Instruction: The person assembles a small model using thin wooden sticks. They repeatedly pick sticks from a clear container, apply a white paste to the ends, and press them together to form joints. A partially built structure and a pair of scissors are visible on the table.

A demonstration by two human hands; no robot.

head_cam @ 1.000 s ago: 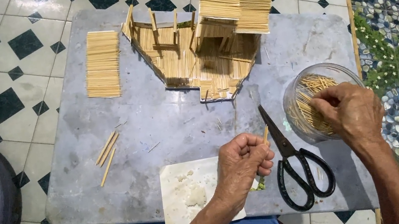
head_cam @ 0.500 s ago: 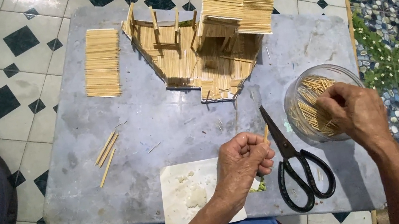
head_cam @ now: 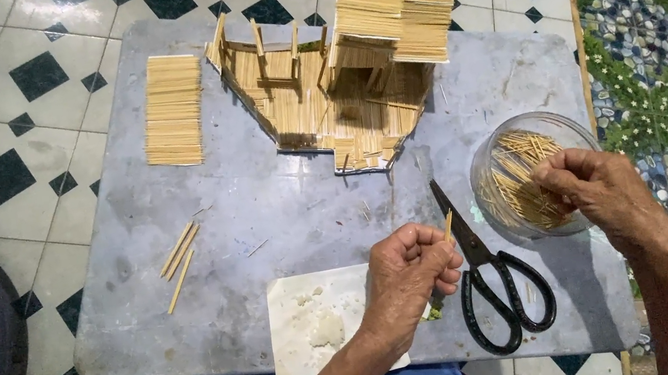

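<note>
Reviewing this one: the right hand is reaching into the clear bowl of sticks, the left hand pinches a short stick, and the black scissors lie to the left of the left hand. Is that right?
Not quite. In the head view the black scissors lie to the right of the left hand, between it and the clear bowl. The rest stands: the right hand reaches into the bowl of sticks, and the left hand pinches a short stick.

The left hand is curled into a loose fist near the desk's near edge, thumb and forefinger pinched together, forearm running back toward the body. The right hand is bent at the wrist by the right edge, fingers bunched and pointing left, forearm angled down.
</note>
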